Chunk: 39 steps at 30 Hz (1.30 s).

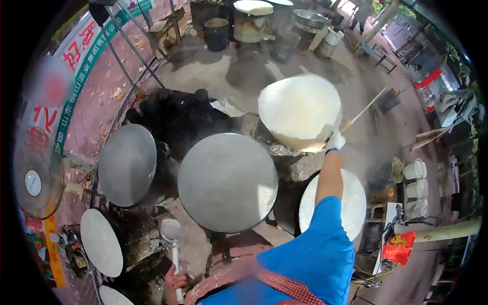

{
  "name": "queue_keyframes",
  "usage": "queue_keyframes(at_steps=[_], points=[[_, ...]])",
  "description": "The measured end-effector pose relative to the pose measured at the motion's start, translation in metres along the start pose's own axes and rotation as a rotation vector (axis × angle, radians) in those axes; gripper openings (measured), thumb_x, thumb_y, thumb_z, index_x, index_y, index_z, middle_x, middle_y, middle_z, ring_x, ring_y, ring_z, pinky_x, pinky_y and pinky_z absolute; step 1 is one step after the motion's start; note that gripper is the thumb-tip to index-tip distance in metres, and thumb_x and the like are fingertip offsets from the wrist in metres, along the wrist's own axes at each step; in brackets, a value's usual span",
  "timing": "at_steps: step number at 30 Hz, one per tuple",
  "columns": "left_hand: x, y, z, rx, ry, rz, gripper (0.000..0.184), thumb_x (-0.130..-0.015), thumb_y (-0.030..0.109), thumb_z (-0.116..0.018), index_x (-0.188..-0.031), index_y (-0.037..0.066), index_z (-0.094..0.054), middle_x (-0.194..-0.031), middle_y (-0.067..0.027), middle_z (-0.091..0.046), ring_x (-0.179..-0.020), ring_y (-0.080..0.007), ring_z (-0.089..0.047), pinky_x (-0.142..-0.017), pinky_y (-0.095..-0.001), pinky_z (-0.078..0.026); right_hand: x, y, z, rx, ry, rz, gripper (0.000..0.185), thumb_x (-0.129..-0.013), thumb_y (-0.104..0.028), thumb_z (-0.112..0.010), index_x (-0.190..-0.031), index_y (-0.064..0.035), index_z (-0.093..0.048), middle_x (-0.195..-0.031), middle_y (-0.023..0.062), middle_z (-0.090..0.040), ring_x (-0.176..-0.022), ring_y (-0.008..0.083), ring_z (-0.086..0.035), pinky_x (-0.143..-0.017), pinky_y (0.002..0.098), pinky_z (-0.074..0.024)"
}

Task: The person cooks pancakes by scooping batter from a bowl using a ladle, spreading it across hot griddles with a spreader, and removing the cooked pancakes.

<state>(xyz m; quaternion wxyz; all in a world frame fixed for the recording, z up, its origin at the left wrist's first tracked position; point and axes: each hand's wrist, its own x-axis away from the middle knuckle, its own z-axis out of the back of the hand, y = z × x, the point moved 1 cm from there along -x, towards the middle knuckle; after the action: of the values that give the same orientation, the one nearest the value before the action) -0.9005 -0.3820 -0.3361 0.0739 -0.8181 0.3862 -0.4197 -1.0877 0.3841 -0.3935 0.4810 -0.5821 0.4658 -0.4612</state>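
My right hand [335, 141], in a white glove, is closed on a thin wooden stick [365, 108] that points up and to the right. That hand touches the near right edge of a large, pale round flatbread [300, 109], whose rim droops at the near side. Whether the fingers also pinch the flatbread cannot be made out. Down at the bottom, my left hand [175, 280] is wrapped round the white handle of a ladle [171, 230], with its whitish bowl pointing away from me. Just beyond the ladle lies a bare grey round griddle [227, 183].
More round griddles stand around me: a grey one [127, 165] on the left, a pale-topped one [101, 243] below it, and a pale-covered one [351, 203] under my right arm. Buckets [216, 34] stand at the back. White containers [417, 189] and a red packet [399, 248] are at right.
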Motion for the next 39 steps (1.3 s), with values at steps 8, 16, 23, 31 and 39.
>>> queue_keyframes(at_steps=[8, 16, 23, 31, 39], points=[[0.006, -0.030, 0.006, 0.018, -0.048, -0.127, 0.038, -0.095, 0.036, -0.037, -0.131, 0.026, -0.041, -0.059, -0.0013, -0.033, -0.043, -0.0098, -0.032, -0.036, -0.0238, -0.032, -0.048, 0.079, 0.050, 0.390, 0.176, -0.044, 0.034, -0.071, -0.021, -0.059, -0.080, 0.0118, -0.059, -0.068, 0.0143, -0.059, -0.057, 0.0213, -0.052, -0.053, 0.0390, -0.0438], [0.019, -0.017, 0.076, -0.077, -0.078, -0.214, 0.040, -0.095, 0.037, -0.035, -0.134, 0.030, -0.034, -0.056, -0.0012, -0.035, -0.036, -0.0089, -0.027, -0.031, -0.0228, -0.028, 0.055, 0.010, 0.033, 1.087, -0.090, 0.440, 0.059, -0.076, -0.051, -0.057, -0.085, 0.0070, -0.061, -0.077, 0.0205, -0.064, -0.065, 0.0300, -0.059, -0.063, 0.0452, -0.0455], [0.081, -0.029, 0.121, 0.085, -0.231, -0.265, 0.035, -0.098, 0.031, -0.031, -0.132, 0.027, -0.034, -0.056, -0.0003, -0.038, -0.037, -0.0088, -0.033, -0.032, -0.0248, -0.032, 0.310, 0.024, -0.083, 1.018, -1.367, 0.616, 0.021, -0.079, -0.021, -0.064, -0.090, -0.0021, -0.062, -0.068, 0.0093, -0.060, -0.064, 0.0158, -0.054, -0.063, 0.0317, -0.0436], [0.141, -0.041, 0.201, 0.024, 0.013, -0.417, 0.017, -0.093, 0.037, -0.040, -0.094, 0.024, -0.051, -0.050, 0.0029, -0.034, -0.034, -0.0074, -0.029, -0.029, -0.0224, -0.025, 0.680, 0.129, -0.097, 1.437, -2.410, 1.653, 0.026, -0.075, -0.022, -0.055, -0.093, -0.0057, -0.062, -0.090, 0.0179, -0.061, -0.088, 0.0312, -0.060, -0.072, 0.0441, -0.0482], [0.114, -0.076, 0.224, 0.411, -0.372, -0.633, 0.018, -0.089, 0.032, -0.048, -0.101, 0.018, -0.050, -0.057, 0.0002, -0.039, -0.037, -0.0096, -0.035, -0.030, -0.0225, -0.029, 0.737, 0.374, -0.152, 1.644, -2.422, 2.083, 0.029, -0.080, -0.021, -0.051, -0.104, -0.0077, -0.060, -0.109, 0.0128, -0.059, -0.096, 0.0299, -0.058, -0.077, 0.0436, -0.0469]])
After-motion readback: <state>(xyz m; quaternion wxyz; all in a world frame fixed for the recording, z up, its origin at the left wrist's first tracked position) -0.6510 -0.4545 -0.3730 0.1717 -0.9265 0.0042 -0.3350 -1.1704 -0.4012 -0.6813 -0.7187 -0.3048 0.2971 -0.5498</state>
